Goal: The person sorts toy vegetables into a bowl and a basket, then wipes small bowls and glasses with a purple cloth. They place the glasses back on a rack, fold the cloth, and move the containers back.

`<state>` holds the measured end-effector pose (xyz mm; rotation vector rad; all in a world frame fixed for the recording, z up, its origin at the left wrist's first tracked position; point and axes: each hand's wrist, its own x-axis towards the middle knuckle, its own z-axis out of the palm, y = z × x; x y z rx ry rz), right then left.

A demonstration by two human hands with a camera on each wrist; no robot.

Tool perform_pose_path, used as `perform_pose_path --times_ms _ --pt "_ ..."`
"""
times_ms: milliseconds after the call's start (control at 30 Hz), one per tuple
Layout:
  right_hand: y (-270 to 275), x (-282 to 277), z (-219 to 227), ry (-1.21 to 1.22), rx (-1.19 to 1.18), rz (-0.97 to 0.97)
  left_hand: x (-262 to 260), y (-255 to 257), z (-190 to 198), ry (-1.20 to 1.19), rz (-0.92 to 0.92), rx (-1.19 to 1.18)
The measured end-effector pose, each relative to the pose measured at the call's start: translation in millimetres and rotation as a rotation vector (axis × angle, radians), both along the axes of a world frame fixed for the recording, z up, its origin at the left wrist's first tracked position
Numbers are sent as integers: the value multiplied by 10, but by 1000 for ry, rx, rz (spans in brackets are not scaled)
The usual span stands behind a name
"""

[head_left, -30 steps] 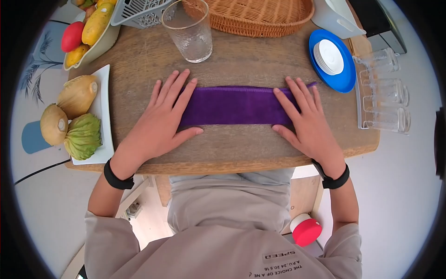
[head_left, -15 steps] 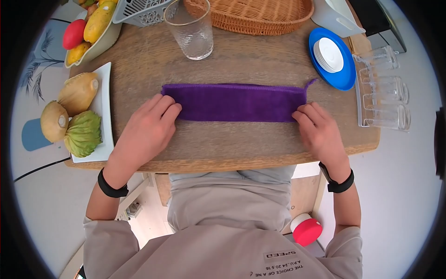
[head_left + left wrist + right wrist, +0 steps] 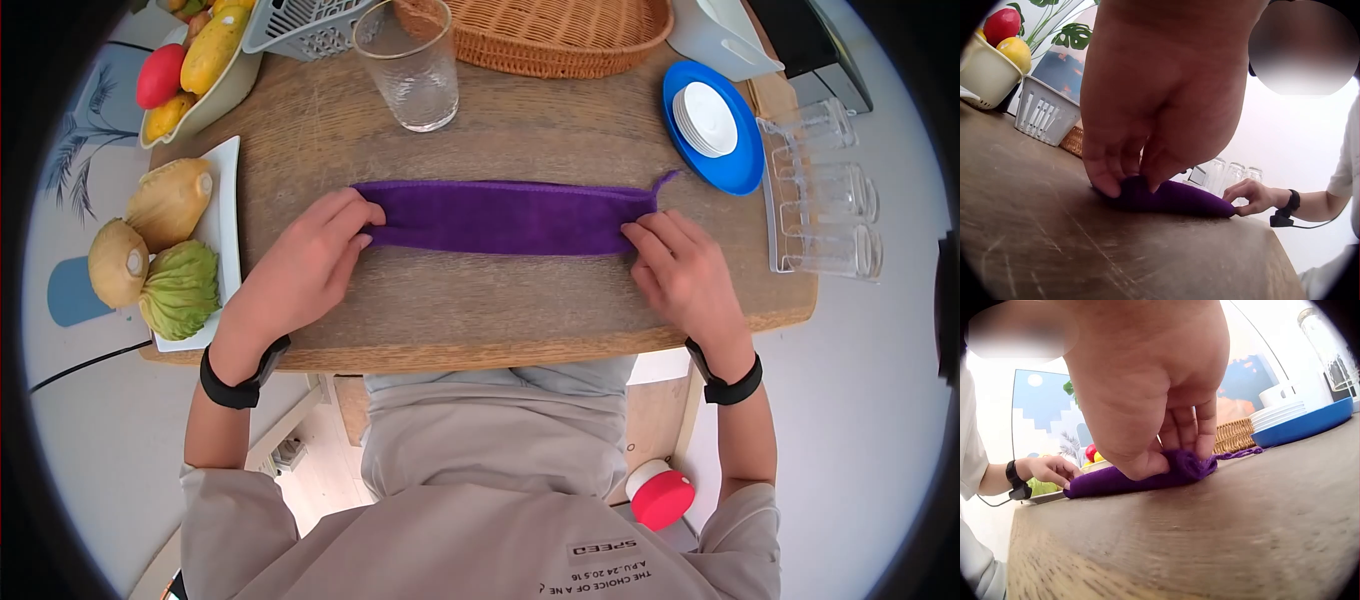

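A purple cloth (image 3: 500, 217) lies on the wooden table as a long folded strip, a thin loop trailing from its far right corner. My left hand (image 3: 310, 255) pinches its left end between thumb and fingers, which the left wrist view shows close over the tabletop. At the other end, my right hand (image 3: 685, 268) grips the cloth the same way. From the right wrist side, that end of the cloth (image 3: 1188, 465) looks curled into layers between thumb and fingers.
Behind the cloth stand a clear glass (image 3: 415, 85) and a wicker tray (image 3: 560, 55). To the left is a white plate (image 3: 228, 200) with produce. On the right are a blue plate (image 3: 745, 165) holding small white dishes and a rack of glasses (image 3: 850, 195).
Both hands went from lying flat with spread fingers on the cloth to pinching its ends. The cloth's near edge has moved away from the person, and the strip is narrower.
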<state>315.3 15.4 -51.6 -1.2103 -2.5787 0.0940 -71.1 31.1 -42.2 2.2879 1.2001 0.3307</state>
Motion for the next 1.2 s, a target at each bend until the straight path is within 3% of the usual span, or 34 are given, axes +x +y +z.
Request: perform_pose_path --times_ms 233,433,633,833,1033,1200 --pt "127 86 31 143 -233 -83 -64 29 -58 34 26 7" --pt "245 135 38 186 -412 -178 -35 140 -21 38 103 -162" --pt "130 -117 226 55 -206 -33 114 45 152 78 20 50" --pt "110 -143 15 50 -87 51 70 74 98 125 23 28" --pt "207 -42 -12 257 -258 -43 -1 83 35 65 66 -21" --pt "332 -57 108 235 -436 -157 11 108 -36 32 119 5"
